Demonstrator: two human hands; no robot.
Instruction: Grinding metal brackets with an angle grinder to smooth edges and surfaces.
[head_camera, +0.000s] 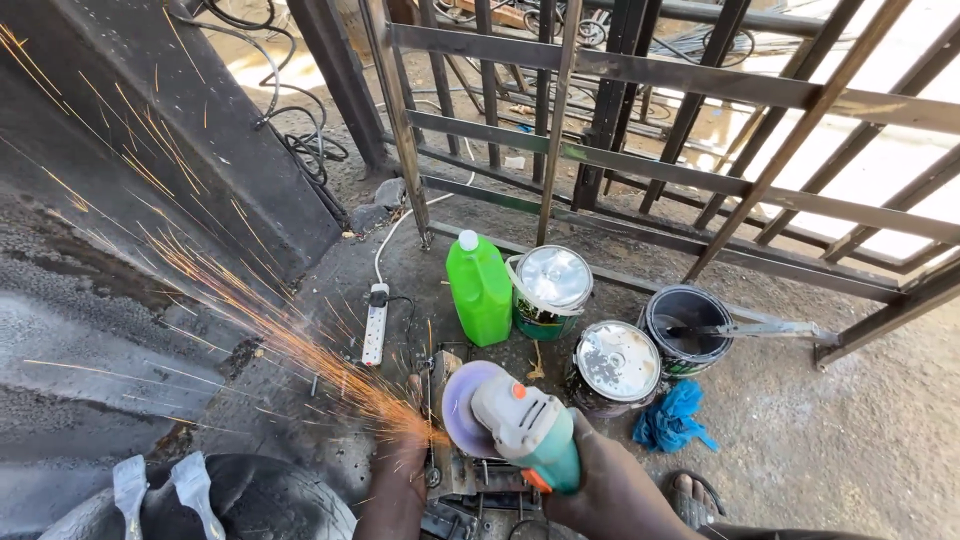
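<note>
A dark steel frame of bars (700, 90) is leaning across the far side, with a big dark metal panel (150, 130) standing at the left. Sparks (250, 320) are streaming left and far from the near centre. Farther off on the ground, a green jug (480, 285) is standing just beside two lidded paint cans (552, 290) (612, 365), with an open black bucket (688, 325) to their right and a blue rag (672, 418) nearer. A white power strip (375, 322) is lying left of the jug. At the near centre the right hand (610, 490) is gripping the angle grinder (520, 425), fingers wrapped round its green body. The left hand (400, 470) is resting beside the small metal workpiece (465, 470) under the disc; I cannot tell whether its fingers are clenching.
</note>
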